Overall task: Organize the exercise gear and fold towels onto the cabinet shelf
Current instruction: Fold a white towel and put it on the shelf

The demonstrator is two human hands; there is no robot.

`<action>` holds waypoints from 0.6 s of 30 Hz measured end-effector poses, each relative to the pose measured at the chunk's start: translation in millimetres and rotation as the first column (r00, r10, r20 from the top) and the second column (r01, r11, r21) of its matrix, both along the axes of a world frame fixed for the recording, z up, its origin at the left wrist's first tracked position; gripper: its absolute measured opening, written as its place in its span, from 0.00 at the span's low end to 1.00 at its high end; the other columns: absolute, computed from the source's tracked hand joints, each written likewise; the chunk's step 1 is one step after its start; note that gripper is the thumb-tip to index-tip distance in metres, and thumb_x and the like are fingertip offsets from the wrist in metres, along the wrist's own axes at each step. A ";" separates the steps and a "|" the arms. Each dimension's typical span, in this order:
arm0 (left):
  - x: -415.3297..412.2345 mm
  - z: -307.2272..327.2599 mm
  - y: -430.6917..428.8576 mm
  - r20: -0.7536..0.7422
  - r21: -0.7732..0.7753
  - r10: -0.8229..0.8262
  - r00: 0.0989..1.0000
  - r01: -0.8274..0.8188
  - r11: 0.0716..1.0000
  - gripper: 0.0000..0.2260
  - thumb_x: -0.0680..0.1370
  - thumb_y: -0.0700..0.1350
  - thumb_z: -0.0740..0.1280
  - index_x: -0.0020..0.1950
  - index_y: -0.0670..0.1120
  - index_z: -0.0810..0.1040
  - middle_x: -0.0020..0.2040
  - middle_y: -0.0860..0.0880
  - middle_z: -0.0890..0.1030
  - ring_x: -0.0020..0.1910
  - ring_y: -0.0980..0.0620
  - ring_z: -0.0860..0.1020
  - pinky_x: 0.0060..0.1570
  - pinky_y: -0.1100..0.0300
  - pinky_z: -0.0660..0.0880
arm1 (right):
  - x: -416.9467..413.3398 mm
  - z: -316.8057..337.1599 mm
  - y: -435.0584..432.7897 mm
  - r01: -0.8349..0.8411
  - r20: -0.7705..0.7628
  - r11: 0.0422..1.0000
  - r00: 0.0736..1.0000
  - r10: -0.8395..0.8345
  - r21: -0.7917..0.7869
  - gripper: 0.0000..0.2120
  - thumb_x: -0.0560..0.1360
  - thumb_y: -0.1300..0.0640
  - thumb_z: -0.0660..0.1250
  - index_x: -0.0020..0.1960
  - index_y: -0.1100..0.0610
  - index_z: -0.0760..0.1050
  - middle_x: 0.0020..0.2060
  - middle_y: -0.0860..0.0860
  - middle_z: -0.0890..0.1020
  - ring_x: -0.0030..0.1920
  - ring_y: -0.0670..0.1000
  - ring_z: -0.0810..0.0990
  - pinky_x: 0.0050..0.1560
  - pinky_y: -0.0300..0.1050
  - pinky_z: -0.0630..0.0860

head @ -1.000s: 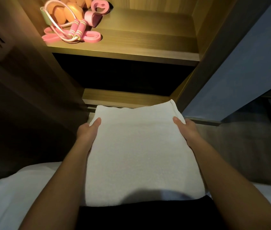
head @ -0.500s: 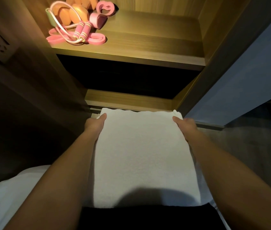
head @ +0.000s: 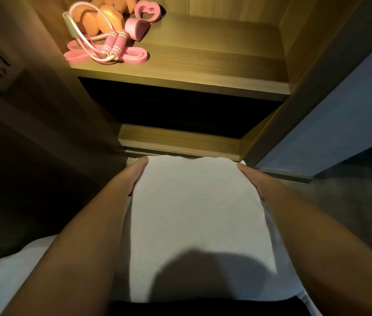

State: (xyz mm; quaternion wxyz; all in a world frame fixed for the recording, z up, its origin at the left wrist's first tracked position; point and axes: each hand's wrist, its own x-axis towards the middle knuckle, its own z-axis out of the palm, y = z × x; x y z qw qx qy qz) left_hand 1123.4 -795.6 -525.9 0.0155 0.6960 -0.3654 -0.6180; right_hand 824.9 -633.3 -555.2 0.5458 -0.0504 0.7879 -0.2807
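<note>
You held the folded white towel [head: 198, 213] flat, low in front of the cabinet and below the lit shelf [head: 203, 65]. Left hand [head: 137, 176] and right hand [head: 252, 180] gripped its far side edges, thumbs on top, other fingers hidden underneath. Jump rope [head: 119, 42], pink band [head: 134, 57] and orange dumbbells [head: 88, 22] sat on the shelf's left.

towel [head: 198, 213] | moved forward | far edge now near lower shelf [head: 180, 142] front
</note>
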 end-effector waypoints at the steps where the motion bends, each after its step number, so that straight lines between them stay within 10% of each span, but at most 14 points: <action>1: 1.8 -0.3 -0.3 0.011 0.018 -0.025 1.000 0.025 1.000 0.20 0.80 0.63 0.58 0.45 0.47 0.73 0.44 0.49 0.77 0.41 0.49 0.74 0.36 0.57 0.67 | 0.0 0.1 -2.0 -0.030 -0.014 1.000 0.999 0.030 0.003 0.29 0.78 0.35 0.59 0.70 0.52 0.71 0.67 0.51 0.75 0.66 0.58 0.74 0.68 0.55 0.69; 8: -14.2 -20.2 -12.1 0.096 -0.001 -0.046 0.994 0.047 0.999 0.14 0.80 0.55 0.63 0.53 0.44 0.78 0.47 0.46 0.81 0.45 0.47 0.79 0.40 0.56 0.72 | -3.1 -4.0 -0.5 -0.021 -0.116 0.999 0.993 0.026 0.043 0.25 0.77 0.37 0.63 0.66 0.52 0.71 0.61 0.53 0.78 0.56 0.57 0.78 0.62 0.55 0.72; 18: -21.1 -31.1 7.1 0.268 -0.503 0.020 0.963 0.123 0.855 0.17 0.82 0.52 0.61 0.64 0.42 0.73 0.53 0.44 0.77 0.49 0.49 0.74 0.45 0.57 0.70 | 5.4 -14.4 0.9 0.070 -0.442 0.995 0.892 -0.096 -0.075 0.24 0.80 0.42 0.61 0.69 0.57 0.68 0.61 0.57 0.77 0.56 0.58 0.77 0.54 0.52 0.75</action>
